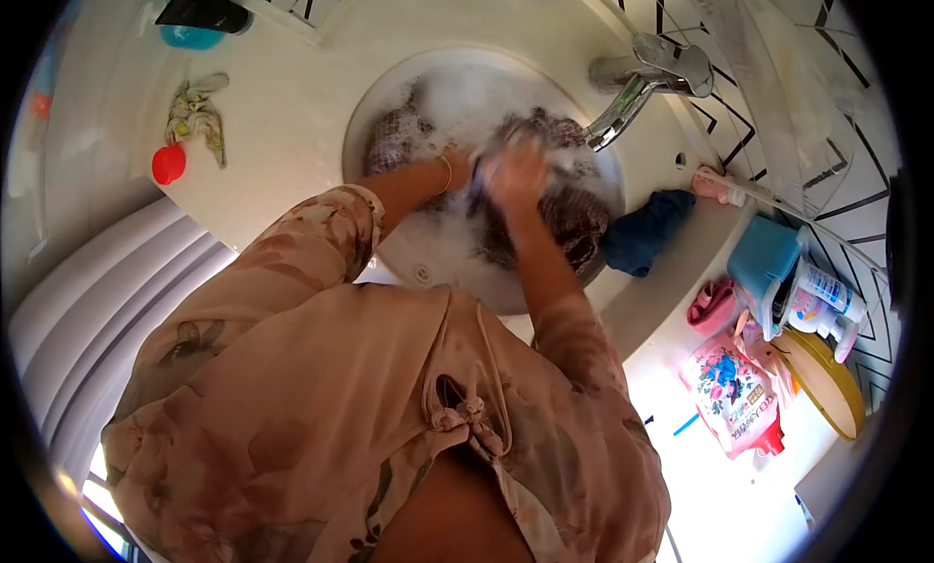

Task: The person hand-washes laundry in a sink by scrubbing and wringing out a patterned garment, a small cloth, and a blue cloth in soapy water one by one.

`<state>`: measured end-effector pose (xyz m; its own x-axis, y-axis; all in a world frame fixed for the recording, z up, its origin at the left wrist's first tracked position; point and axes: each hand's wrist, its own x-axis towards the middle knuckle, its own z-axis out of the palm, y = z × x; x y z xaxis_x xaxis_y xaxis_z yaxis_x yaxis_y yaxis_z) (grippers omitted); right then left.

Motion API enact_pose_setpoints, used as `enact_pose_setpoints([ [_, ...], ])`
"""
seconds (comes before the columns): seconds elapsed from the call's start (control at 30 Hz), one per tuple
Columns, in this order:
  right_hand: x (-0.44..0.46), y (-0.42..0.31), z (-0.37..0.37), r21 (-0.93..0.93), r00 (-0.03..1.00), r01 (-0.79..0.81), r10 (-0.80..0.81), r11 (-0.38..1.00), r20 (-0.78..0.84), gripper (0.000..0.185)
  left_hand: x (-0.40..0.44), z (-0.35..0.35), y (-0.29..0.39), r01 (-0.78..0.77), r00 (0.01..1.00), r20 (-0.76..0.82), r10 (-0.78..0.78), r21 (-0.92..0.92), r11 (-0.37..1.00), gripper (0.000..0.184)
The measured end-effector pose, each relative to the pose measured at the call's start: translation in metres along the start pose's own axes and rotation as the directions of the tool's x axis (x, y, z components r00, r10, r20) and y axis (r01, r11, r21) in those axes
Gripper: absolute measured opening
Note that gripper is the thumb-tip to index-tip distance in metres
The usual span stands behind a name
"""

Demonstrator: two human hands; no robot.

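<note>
The left hand [455,170] and right hand [520,174] seem to rub dark checked cloth [574,222] in one soapy sink [397,250]. Suds and blur hide their grip; I cannot tell it. Slippery cloth needs firm holding. One tap [623,110], one blue cloth [647,234] by the counter's [282,106] right edge; checked pieces: can't count.

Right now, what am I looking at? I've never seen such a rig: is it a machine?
No machine: a person works with bare hands. The single picture comes from a camera on their head, looking down past their blouse. Their left hand and right hand are close together at dark patterned cloth in a sudsy basin; blur hides exactly what each grips. A faucet reaches the rim. On the counter lie a dark blue cloth and a small red object.
</note>
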<state>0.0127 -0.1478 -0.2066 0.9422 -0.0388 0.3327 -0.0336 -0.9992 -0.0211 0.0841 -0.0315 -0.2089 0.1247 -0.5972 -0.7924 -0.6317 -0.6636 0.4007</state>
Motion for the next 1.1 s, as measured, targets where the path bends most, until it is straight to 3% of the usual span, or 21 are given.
enact_pose_setpoints([
  [0.03, 0.050, -0.001, -0.020, 0.077, 0.852, -0.316, 0.247, 0.946, 0.462, 0.032, -0.011, -0.004, 0.008, 0.008, 1.000, -0.016, -0.008, 0.016, 1.000, 0.054],
  [0.07, 0.092, 0.003, -0.051, -0.010, 0.457, -0.601, 0.353, 0.799, 0.816, 0.035, -0.020, -0.005, 0.010, 0.033, 0.988, -0.143, -0.061, -0.191, 0.981, 0.050],
  [0.13, 0.081, 0.023, -0.051, 0.131, 0.515, -0.661, 0.320, 0.739, 0.795, 0.035, 0.021, 0.021, -0.003, 0.044, 0.992, -0.115, -0.051, -0.061, 0.997, 0.048],
  [0.2, 0.067, 0.040, -0.044, 0.275, 0.578, -0.693, 0.286, 0.666, 0.764, 0.035, 0.019, 0.018, -0.005, 0.047, 0.984, -0.171, -0.056, -0.059, 0.997, 0.048],
  [0.23, 0.057, 0.041, -0.044, 0.365, 0.687, -0.613, 0.245, 0.701, 0.685, 0.035, 0.011, 0.018, -0.004, 0.040, 0.969, -0.237, -0.070, -0.127, 0.991, 0.048],
  [0.27, 0.048, 0.040, -0.045, 0.438, 0.781, -0.518, 0.198, 0.734, 0.592, 0.034, -0.002, 0.013, 0.000, 0.029, 0.952, -0.293, -0.088, -0.199, 0.980, 0.048],
  [0.3, 0.021, 0.028, -0.063, 0.487, 0.905, -0.314, 0.102, 0.815, 0.414, 0.033, -0.012, 0.004, 0.003, 0.038, 0.966, -0.239, -0.098, -0.244, 0.969, 0.051],
  [0.37, -0.016, 0.005, -0.086, 0.452, 0.988, 0.128, -0.154, 0.883, 0.021, 0.031, -0.025, -0.011, 0.007, 0.066, 0.985, -0.128, -0.114, -0.329, 0.942, 0.056],
  [0.43, -0.012, -0.011, -0.082, 0.268, 0.972, 0.164, -0.201, 0.949, 0.118, 0.034, -0.026, -0.014, 0.008, 0.060, 0.991, -0.097, -0.095, -0.316, 0.947, 0.057],
  [0.5, 0.024, -0.019, -0.071, 0.103, 0.863, -0.137, 0.068, 0.985, 0.501, 0.038, -0.020, -0.011, 0.005, 0.046, 0.989, -0.119, -0.082, -0.281, 0.959, 0.058],
  [0.57, 0.070, -0.009, -0.039, -0.006, 0.629, -0.416, 0.292, 0.909, 0.720, 0.045, -0.013, -0.008, 0.004, 0.032, 0.987, -0.142, -0.071, -0.257, 0.966, 0.058],
  [0.6, 0.070, 0.010, -0.031, 0.054, 0.677, -0.418, 0.272, 0.907, 0.684, 0.049, -0.009, -0.007, 0.006, 0.020, 0.986, -0.153, -0.060, -0.253, 0.967, 0.059],
  [0.63, 0.064, 0.026, -0.035, 0.130, 0.660, -0.514, 0.294, 0.848, 0.691, 0.048, -0.005, -0.006, 0.006, 0.008, 0.985, -0.162, -0.050, -0.251, 0.968, 0.059],
  [0.77, 0.053, 0.061, -0.042, 0.431, 0.608, -0.765, 0.316, 0.480, 0.728, 0.043, -0.004, -0.003, 0.004, -0.014, 0.983, -0.181, -0.034, -0.256, 0.967, 0.061],
  [0.83, 0.000, 0.027, -0.065, 0.740, 0.856, -0.507, 0.362, 0.442, 0.370, 0.031, -0.010, -0.004, 0.004, -0.025, 0.984, -0.175, -0.023, -0.271, 0.962, 0.062],
  [0.87, -0.014, 0.012, -0.087, 0.634, 0.954, -0.298, 0.197, 0.713, 0.227, 0.028, -0.011, -0.005, 0.005, -0.026, 0.986, -0.167, -0.020, -0.271, 0.962, 0.063],
  [0.9, -0.016, 0.001, -0.101, 0.457, 0.993, -0.039, -0.018, 0.888, 0.121, 0.025, -0.013, -0.006, 0.005, -0.030, 0.987, -0.162, -0.015, -0.271, 0.962, 0.063],
  [1.0, -0.009, -0.017, -0.081, 0.244, 0.982, 0.046, -0.088, 0.969, 0.165, 0.023, -0.014, -0.007, 0.002, -0.035, 0.985, -0.170, -0.011, -0.267, 0.963, 0.065],
  [1.1, 0.044, 0.005, -0.044, 0.210, 0.826, -0.314, 0.157, 0.926, 0.542, 0.029, -0.012, -0.010, 0.003, -0.052, 0.976, -0.217, -0.004, -0.253, 0.966, 0.067],
])
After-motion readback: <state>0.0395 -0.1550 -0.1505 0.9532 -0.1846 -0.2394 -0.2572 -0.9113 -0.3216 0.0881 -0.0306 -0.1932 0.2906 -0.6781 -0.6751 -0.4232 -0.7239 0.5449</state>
